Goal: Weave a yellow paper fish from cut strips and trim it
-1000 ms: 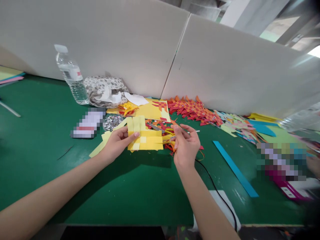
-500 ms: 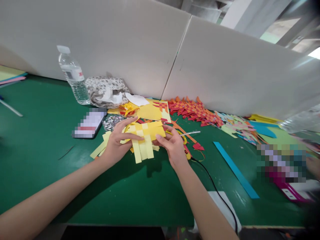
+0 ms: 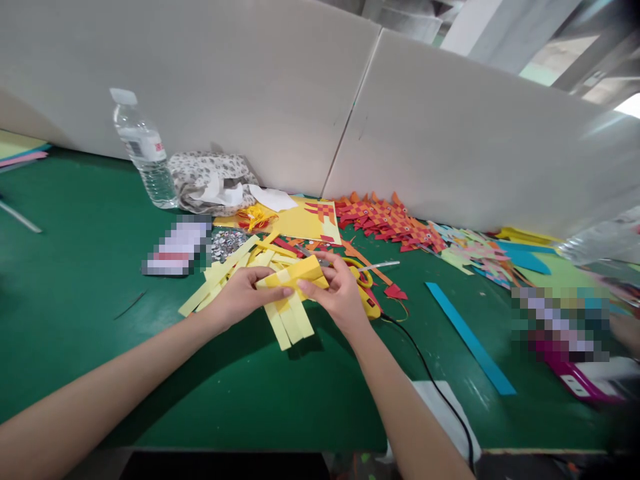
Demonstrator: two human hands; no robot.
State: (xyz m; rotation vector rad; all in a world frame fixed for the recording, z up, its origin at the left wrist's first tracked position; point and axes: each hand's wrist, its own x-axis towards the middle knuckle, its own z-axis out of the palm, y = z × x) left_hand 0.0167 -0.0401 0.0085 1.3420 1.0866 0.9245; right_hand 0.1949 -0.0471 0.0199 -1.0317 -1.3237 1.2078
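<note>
Between my two hands is a piece of woven paper strips (image 3: 291,319), deep yellow crossed with pale yellow, its pale ends hanging toward me. My left hand (image 3: 246,292) pinches its left side, thumb on top and fingers behind. On the right side my right hand (image 3: 338,288) grips it the same way, thumb near the middle. Behind the weave lies a heap of loose yellow paper strips (image 3: 220,275). Yellow-handled scissors (image 3: 364,275) and a yellow tool with a black cord (image 3: 371,305) lie just past my right hand, both partly hidden.
A water bottle (image 3: 145,160), a phone (image 3: 179,247) and a bag of googly eyes (image 3: 226,244) stand or lie at left. Red-orange woven paper fish (image 3: 385,220) are piled along the partition. A blue strip (image 3: 469,339) lies at right, near another person's hand (image 3: 625,333).
The woven paper has come lower and nearer to me and turned, its pale ends now slanting right. My left fingers moved from spread across its top to a pinch at its side.
</note>
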